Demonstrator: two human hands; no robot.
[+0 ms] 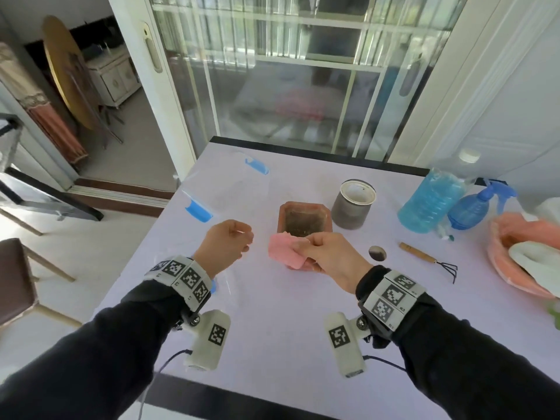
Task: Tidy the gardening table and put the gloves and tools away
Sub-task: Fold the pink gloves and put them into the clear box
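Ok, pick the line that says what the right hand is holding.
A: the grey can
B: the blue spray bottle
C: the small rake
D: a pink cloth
D: the right hand pinches the pink cloth just in front of the brown pot, while the small rake lies untouched on the table to its right.

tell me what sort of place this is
Probably a home sunroom or balcony used for potting: sliding glass doors beside a lilac table holding a square terracotta pot, a wooden-handled hand rake and a blue plastic spray bottle.
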